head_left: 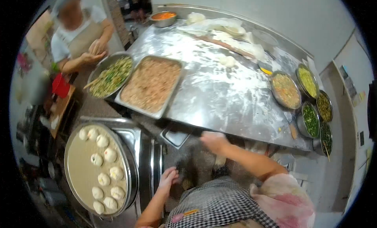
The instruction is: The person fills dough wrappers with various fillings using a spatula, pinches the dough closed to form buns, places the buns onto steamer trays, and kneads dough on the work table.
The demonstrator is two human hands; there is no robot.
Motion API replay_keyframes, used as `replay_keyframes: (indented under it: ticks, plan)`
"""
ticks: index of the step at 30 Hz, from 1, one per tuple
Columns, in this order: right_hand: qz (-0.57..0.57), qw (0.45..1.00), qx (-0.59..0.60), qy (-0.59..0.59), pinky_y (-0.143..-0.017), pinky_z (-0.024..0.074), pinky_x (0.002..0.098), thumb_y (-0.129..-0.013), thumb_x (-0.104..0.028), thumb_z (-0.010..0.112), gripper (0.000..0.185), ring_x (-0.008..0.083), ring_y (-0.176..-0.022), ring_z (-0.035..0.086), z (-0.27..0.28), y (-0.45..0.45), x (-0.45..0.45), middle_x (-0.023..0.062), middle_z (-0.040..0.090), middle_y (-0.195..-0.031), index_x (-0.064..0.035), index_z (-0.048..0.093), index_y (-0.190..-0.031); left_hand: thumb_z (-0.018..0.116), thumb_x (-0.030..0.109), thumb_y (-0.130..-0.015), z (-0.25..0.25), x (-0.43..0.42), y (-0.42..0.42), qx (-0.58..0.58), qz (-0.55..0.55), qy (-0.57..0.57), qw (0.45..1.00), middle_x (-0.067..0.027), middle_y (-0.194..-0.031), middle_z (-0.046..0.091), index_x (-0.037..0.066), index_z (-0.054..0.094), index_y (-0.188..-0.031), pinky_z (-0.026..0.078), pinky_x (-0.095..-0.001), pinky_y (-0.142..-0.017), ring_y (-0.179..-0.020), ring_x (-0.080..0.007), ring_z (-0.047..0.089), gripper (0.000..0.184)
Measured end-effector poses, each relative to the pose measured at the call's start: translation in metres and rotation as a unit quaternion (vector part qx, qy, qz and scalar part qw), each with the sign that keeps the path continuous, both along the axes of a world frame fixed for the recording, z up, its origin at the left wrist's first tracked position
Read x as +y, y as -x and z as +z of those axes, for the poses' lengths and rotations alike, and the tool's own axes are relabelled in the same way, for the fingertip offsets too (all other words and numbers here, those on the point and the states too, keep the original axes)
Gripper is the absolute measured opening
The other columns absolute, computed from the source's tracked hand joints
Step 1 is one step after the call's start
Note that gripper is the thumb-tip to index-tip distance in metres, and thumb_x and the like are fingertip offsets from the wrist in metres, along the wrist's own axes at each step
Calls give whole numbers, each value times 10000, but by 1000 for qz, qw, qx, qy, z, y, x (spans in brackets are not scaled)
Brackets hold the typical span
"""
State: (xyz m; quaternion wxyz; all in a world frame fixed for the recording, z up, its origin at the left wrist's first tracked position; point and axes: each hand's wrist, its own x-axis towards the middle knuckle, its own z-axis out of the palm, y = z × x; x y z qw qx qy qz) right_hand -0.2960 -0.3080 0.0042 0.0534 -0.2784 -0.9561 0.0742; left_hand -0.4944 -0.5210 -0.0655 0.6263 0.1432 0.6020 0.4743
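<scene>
My left hand (169, 177) is low, between the steamer and my checkered apron, its fingers curled; what they hold, if anything, is too small to tell. Blurred by motion, my right hand (214, 142) is at the front edge of the floured steel table (200, 106), near a small metal tray (175, 137). To the left, a round steamer (80, 165) bears several white filled buns (110, 154). A rectangular tray of minced filling (151, 84) rests at the table's left corner, beside a bowl of green filling (114, 77).
A co-worker (80, 39) stands at the back left, hands together beside the green filling. Several filling bowls (286, 90) line the table's right end. Farther back lie a rolling pin (226, 46), dough (227, 61), a yellow-edged scraper (265, 68) and an orange-filled bowl (163, 18).
</scene>
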Motion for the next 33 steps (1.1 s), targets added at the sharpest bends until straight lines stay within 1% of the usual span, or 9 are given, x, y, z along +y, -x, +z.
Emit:
replay_keyframes:
  ticks: [3,8,10,12,14,17,19,30,33]
  plan:
    - [-197,975,21,101,-785,468,385,-861,-119,460,303,317,-882,575,-17,-145,25,132,587,-891,-98,556,-1148,560,264,-878,20,124,-33,53,-126,-94,986,-55,-909,586,8,506,-1178,448,-264,-650,-745,-130,537,398]
    - [-520,703,312,373,-622,393,347,-915,-287,439,332,194,-616,442,5,-286,15,93,475,-679,-17,503,-732,586,285,-835,70,337,-119,350,-270,-188,877,-177,-1170,533,36,430,-1262,454,-354,-852,-1042,-272,538,518]
    - [-537,748,285,265,-497,378,272,-910,-235,482,317,120,-520,457,-17,-329,6,33,499,-585,-8,532,-694,602,189,-782,45,424,-136,526,-244,-316,751,-205,-1114,519,55,446,-1242,449,-382,-850,-1012,-337,531,504]
    - [-481,668,468,323,-493,374,268,-918,-262,479,374,121,-520,462,-51,-361,-8,35,512,-593,-4,516,-649,578,85,-725,36,506,-147,627,-237,-356,651,-219,-1123,479,76,464,-1224,426,-393,-875,-1012,-395,486,512]
    - [-507,749,335,263,-484,375,273,-918,-263,485,388,117,-518,460,-63,-384,-17,40,515,-594,1,508,-635,553,45,-721,36,565,-160,631,-211,-332,669,-230,-1128,468,81,506,-1171,445,-413,-827,-956,-393,515,454]
    - [-524,686,370,342,-479,377,275,-909,-239,491,366,115,-519,458,-44,-383,-1,39,518,-601,4,520,-637,578,54,-711,14,624,-160,653,-219,-274,671,-222,-1101,480,57,529,-1114,450,-419,-796,-933,-387,530,406]
    - [-520,695,303,394,-536,406,306,-907,-228,482,324,148,-565,486,-30,-390,19,73,538,-640,17,524,-699,628,95,-707,14,633,-159,735,-253,-312,546,-190,-1034,518,37,536,-1073,450,-414,-768,-921,-366,540,381]
    - [-359,694,379,496,-577,395,280,-900,-128,471,209,108,-611,447,-49,-381,132,31,480,-659,-13,474,-726,686,297,-725,73,406,-137,596,-253,-32,761,-140,-871,587,63,525,-1059,479,-358,-659,-756,-263,593,439]
    - [-333,706,353,515,-576,390,276,-902,-101,460,204,107,-614,434,-40,-363,147,22,456,-653,-7,467,-721,645,343,-764,53,356,-130,697,-349,-65,623,-158,-1046,539,52,486,-1151,438,-393,-788,-946,-269,540,510]
